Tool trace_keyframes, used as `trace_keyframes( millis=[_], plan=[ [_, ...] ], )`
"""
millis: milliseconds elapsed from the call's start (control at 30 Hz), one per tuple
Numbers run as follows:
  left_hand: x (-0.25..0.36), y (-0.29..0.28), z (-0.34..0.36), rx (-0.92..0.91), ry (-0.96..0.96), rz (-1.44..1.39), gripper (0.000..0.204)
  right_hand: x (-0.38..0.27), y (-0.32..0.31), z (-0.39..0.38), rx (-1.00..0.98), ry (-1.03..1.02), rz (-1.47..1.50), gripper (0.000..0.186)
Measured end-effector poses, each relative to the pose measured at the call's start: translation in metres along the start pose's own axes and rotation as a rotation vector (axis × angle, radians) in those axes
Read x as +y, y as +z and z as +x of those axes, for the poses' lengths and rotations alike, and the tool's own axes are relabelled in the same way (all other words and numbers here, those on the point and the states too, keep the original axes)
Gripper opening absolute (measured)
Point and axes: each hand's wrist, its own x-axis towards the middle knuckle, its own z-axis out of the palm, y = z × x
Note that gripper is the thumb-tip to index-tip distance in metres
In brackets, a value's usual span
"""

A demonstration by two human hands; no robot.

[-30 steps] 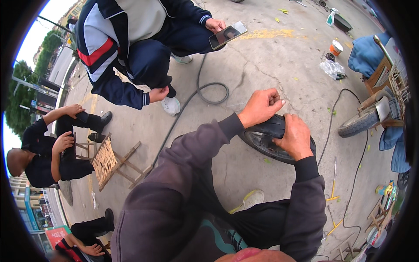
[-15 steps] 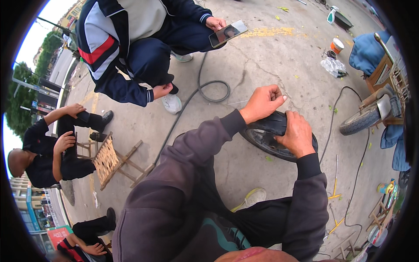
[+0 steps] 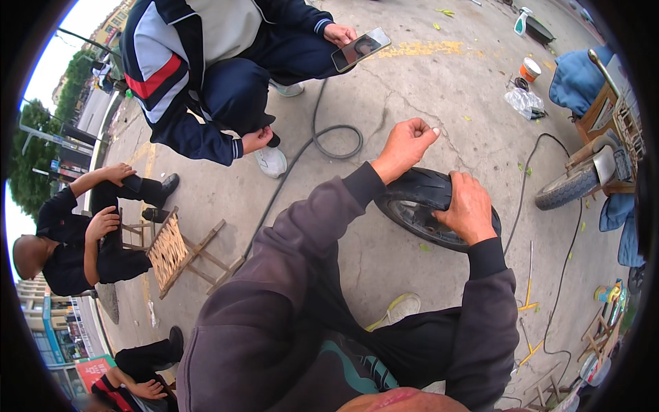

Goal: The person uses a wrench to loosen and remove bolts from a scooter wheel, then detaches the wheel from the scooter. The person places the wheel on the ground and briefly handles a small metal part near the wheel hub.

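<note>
A small black-tyred wheel [image 3: 424, 189] stands tilted on the concrete in front of me, its dark rim showing below the tread. My right hand [image 3: 469, 210] grips the right part of the tyre, fingers over the tread and thumb by the inner side. Just above the tyre's upper left edge, my left hand [image 3: 410, 145] is raised with thumb and fingers pinched together. A pale spot shows at its fingertips, but whether a small thing is held there I cannot make out.
A crouching person holds a phone [image 3: 360, 49] ahead on the left, near a looped hose [image 3: 338, 143]. Folding stools [image 3: 175, 250] and seated people are at left. At right are a parked vehicle's wheel [image 3: 567, 190], a cable [image 3: 527, 161] and yellow-handled tools [image 3: 528, 306].
My left hand has lifted up and away from the tyre, a little to the left, uncovering more tread. My right hand keeps its grip on the tyre.
</note>
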Motion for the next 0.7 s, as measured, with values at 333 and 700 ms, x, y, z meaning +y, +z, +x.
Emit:
trace_keyframes(
  millis=[333, 700],
  plan=[
    [0.0028, -0.0002, 0.0010, 0.006, -0.027, -0.024, 0.026, 0.0000, -0.0018, 0.0007, -0.012, 0.017, 0.007, 0.057],
    [0.0026, 0.0010, 0.0020, 0.004, -0.025, -0.017, 0.026, 0.0022, 0.0000, 0.0004, -0.022, 0.019, 0.005, 0.059]
  ],
)
